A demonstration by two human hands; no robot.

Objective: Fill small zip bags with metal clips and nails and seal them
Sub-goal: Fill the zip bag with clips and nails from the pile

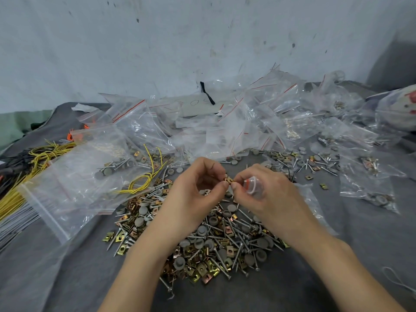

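My left hand (198, 194) and my right hand (265, 194) meet fingertip to fingertip above a heap of loose parts (202, 239): brass-coloured metal clips, long screws or nails and grey round caps. Between the fingertips of both hands sits a small cluster of metal clips (228, 179). My right hand also grips a small clear zip bag (253, 184) with a red seal line, bunched against the palm; the bag's tail trails off to the right under the wrist.
Many clear zip bags (220, 122) with red strips, some filled, lie heaped across the back. A large clear bag (74, 181) lies at the left beside yellow wires (42, 158). More filled bags (369, 176) sit at the right. A grey cloth (337, 266) covers the surface.
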